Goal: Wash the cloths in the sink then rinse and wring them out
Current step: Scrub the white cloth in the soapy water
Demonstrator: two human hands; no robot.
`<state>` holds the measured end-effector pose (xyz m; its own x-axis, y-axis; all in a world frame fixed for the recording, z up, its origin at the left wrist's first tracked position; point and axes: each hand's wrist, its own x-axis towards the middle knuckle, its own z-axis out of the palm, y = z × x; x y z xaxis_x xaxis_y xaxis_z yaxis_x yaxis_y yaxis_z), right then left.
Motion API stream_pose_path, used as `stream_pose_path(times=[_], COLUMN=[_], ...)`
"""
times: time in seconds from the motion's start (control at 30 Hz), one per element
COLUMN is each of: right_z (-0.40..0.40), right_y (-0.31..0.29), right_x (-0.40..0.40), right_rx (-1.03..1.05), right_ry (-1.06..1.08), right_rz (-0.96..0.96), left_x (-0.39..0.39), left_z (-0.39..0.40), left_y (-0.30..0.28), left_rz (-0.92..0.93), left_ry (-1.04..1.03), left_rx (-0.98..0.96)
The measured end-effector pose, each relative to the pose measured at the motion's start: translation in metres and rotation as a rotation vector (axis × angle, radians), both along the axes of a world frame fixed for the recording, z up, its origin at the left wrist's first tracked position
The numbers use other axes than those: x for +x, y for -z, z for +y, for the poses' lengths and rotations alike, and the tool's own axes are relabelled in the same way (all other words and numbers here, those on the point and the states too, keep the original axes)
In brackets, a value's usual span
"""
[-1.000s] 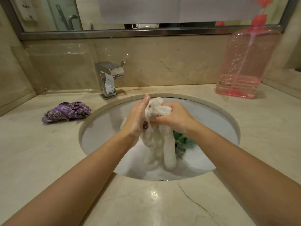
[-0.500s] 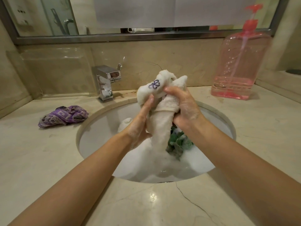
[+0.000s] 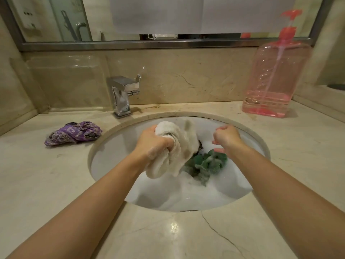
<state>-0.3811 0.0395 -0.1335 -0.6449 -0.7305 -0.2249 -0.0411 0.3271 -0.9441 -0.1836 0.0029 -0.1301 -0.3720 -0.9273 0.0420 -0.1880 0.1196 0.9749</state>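
While my left hand squeezes the white cloth in a soapy fist above the sink, my right hand hangs beside it, fingers curled on nothing. Below them a green cloth lies in the suds. On the counter left of the basin sits a purple cloth, near the tap. A pink soap bottle stands back right.
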Motion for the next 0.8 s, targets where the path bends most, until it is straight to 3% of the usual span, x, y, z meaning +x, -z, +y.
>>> stream_pose_path(times=[0.07,0.13,0.27,0.43,0.53,0.67,0.8], right_z=[0.004,0.008,0.006,0.003,0.007,0.012,0.01], right_y=[-0.005,-0.013,-0.007,0.001,0.002,-0.006,-0.008], right_x=[0.009,0.029,0.061,0.057,0.053,0.059,0.059], right_rx=[-0.084,-0.147,-0.006,-0.038,-0.044,-0.239,-0.265], right_ry=[-0.109,-0.303,-0.686,-0.599,-0.72,-0.732,-0.651], right_rz=[0.052,-0.044,-0.243,-0.531,-0.732,-0.917,-0.849], left_x=[-0.002,-0.004,-0.005,-0.007,-0.014,-0.01,0.0], left_z=[0.0,0.003,0.006,0.014,0.021,0.008,0.0], left_y=[0.001,-0.003,-0.008,-0.01,-0.013,-0.01,-0.002], left_rz=[0.076,0.17,0.396,0.557,0.39,0.155,0.106], left_ry=[-0.036,-0.043,0.04,0.218,0.123,-0.129,0.089], left_rx=[0.001,0.017,-0.045,-0.106,-0.186,-0.278,-0.407])
